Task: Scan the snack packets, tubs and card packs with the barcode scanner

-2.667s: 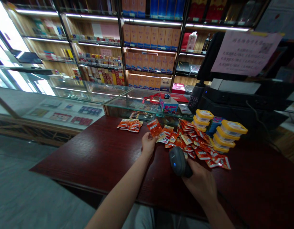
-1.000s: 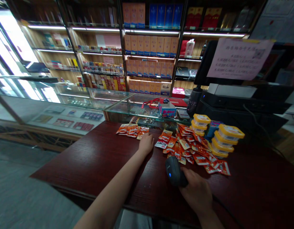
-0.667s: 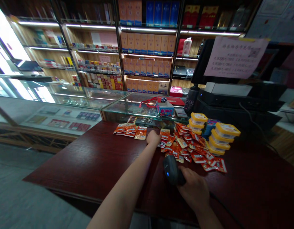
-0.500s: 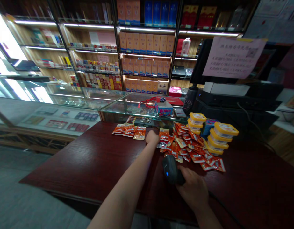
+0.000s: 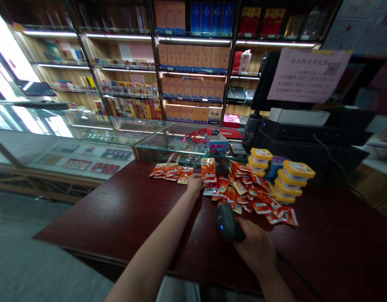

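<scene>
My left hand (image 5: 196, 183) pinches an orange snack packet (image 5: 208, 169) by its lower edge and holds it up above the counter. In my right hand (image 5: 254, 245) is a black barcode scanner (image 5: 227, 223) with a blue light, its head turned toward the left. Just right of my left hand lies a heap of similar orange packets (image 5: 259, 206). A smaller row of packets (image 5: 172, 170) rests to the left of that hand. A packet with a white label (image 5: 211, 191) lies flat below the raised one.
Two stacks of yellow-lidded tubs (image 5: 287, 184) stand behind the heap, near a dark monitor (image 5: 263, 90) bearing a pink paper sign (image 5: 306, 75). A glass display case (image 5: 155, 140) borders the dark wooden counter (image 5: 118, 218). The scanner's cable (image 5: 295, 270) trails right.
My left hand has taken hold of an orange packet from the left side of the heap and raised it, shifting slightly left. My right hand with the scanner has hardly moved.
</scene>
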`<state>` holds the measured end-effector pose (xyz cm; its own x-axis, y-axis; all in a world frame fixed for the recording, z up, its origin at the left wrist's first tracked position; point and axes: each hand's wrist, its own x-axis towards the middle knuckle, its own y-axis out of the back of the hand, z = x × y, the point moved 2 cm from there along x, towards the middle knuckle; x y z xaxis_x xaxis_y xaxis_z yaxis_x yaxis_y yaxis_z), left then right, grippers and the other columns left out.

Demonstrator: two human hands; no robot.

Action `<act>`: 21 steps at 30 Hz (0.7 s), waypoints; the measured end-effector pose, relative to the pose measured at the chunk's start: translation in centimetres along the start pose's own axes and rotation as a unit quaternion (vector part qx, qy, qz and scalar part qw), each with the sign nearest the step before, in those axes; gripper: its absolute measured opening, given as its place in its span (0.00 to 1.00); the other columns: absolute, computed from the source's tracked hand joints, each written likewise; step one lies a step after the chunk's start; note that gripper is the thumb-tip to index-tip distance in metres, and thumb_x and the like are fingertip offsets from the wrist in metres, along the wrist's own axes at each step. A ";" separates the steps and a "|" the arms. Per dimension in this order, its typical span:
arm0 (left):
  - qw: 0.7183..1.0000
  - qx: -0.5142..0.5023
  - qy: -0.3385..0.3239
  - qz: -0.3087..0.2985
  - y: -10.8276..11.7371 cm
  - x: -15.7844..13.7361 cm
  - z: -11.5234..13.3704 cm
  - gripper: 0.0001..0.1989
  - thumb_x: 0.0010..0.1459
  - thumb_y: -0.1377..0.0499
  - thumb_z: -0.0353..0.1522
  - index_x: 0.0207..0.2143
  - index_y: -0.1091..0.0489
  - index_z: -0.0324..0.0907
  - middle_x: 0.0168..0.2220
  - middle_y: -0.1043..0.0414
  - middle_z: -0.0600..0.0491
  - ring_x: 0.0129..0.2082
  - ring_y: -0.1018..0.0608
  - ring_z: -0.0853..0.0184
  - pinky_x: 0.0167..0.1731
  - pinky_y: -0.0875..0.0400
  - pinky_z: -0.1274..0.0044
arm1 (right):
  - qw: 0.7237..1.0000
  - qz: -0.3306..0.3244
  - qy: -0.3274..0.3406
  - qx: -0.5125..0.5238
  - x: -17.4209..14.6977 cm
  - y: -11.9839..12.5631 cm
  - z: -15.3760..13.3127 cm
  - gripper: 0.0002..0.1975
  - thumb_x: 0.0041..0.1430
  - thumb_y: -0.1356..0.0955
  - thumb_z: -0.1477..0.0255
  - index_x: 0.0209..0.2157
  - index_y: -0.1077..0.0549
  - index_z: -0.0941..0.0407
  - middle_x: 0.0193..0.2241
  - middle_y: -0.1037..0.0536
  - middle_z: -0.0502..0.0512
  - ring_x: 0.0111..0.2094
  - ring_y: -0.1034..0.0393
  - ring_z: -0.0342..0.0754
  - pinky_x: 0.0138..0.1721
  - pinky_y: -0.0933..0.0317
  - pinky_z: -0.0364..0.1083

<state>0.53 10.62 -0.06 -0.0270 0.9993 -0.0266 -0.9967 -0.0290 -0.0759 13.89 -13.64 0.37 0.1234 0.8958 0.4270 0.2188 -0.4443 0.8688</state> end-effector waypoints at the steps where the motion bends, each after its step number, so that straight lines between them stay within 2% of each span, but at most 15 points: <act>1: 1.000 -0.019 0.000 -0.004 0.5 -0.8 0.0 0.10 0.45 0.35 0.27 0.25 0.37 0.38 0.21 0.31 0.54 0.24 0.23 0.68 0.32 0.24 0.72 | 1.000 0.000 0.002 -0.002 0.0 0.0 0.0 0.18 0.49 0.35 0.77 0.44 0.28 0.54 0.36 0.22 0.53 0.38 0.28 0.49 0.38 0.41 0.45; 3: 0.997 -0.069 0.003 -0.016 1.4 -2.3 -0.1 0.13 0.42 0.34 0.27 0.26 0.37 0.39 0.23 0.30 0.56 0.25 0.23 0.70 0.34 0.23 0.72 | 1.000 0.000 0.006 -0.003 0.0 -0.1 0.0 0.17 0.50 0.35 0.77 0.43 0.28 0.55 0.36 0.22 0.53 0.38 0.28 0.49 0.39 0.41 0.45; 6: 0.992 -0.120 -0.032 -0.031 2.4 -4.2 -0.3 0.17 0.36 0.33 0.27 0.31 0.34 0.38 0.25 0.28 0.56 0.26 0.23 0.69 0.32 0.24 0.73 | 1.000 0.005 0.006 -0.006 0.0 -0.2 0.1 0.16 0.51 0.35 0.76 0.43 0.28 0.54 0.36 0.22 0.54 0.38 0.28 0.49 0.38 0.41 0.45; 10: 0.992 -0.063 -0.091 -0.060 2.6 -5.2 -0.4 0.14 0.38 0.34 0.31 0.31 0.26 0.37 0.28 0.24 0.53 0.28 0.23 0.67 0.31 0.27 0.76 | 1.000 0.020 0.012 0.004 0.0 0.2 0.0 0.16 0.50 0.35 0.76 0.42 0.27 0.54 0.37 0.21 0.54 0.38 0.27 0.50 0.38 0.39 0.45; 14: 0.992 -0.065 -0.084 -0.074 2.4 -5.1 -0.9 0.11 0.42 0.36 0.35 0.28 0.25 0.37 0.26 0.24 0.53 0.26 0.24 0.67 0.30 0.28 0.77 | 0.995 0.033 -0.008 0.091 0.3 1.8 -0.5 0.18 0.50 0.36 0.74 0.44 0.28 0.54 0.40 0.21 0.55 0.40 0.26 0.51 0.40 0.36 0.47; 17: 0.993 -0.071 -0.076 -0.056 2.3 -5.1 -1.3 0.08 0.41 0.35 0.34 0.24 0.26 0.38 0.24 0.25 0.54 0.25 0.24 0.68 0.30 0.27 0.77 | 0.977 0.050 -0.060 0.199 0.9 3.3 -1.4 0.20 0.50 0.34 0.69 0.46 0.28 0.53 0.40 0.20 0.56 0.39 0.25 0.53 0.40 0.35 0.48; 19: 0.995 -0.046 -0.079 -0.047 2.3 -5.1 -1.4 0.08 0.41 0.35 0.34 0.23 0.27 0.38 0.23 0.26 0.54 0.24 0.25 0.69 0.28 0.28 0.78 | 0.953 0.054 -0.098 0.283 1.5 4.2 -2.3 0.18 0.49 0.32 0.64 0.43 0.26 0.53 0.37 0.20 0.56 0.37 0.25 0.53 0.38 0.33 0.48; 21: 0.995 -0.022 -0.088 -0.041 2.3 -5.2 -1.4 0.07 0.42 0.36 0.34 0.22 0.28 0.38 0.23 0.27 0.54 0.24 0.25 0.69 0.27 0.29 0.78 | 0.920 0.064 -0.107 0.371 2.1 4.8 -3.3 0.20 0.48 0.31 0.60 0.42 0.25 0.55 0.40 0.20 0.58 0.41 0.26 0.54 0.40 0.32 0.49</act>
<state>-1.56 5.35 -1.48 0.0379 0.9870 0.1565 -0.9919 0.0561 -0.1139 12.03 -13.82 6.24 0.3647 0.8474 0.3860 0.7804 -0.5042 0.3698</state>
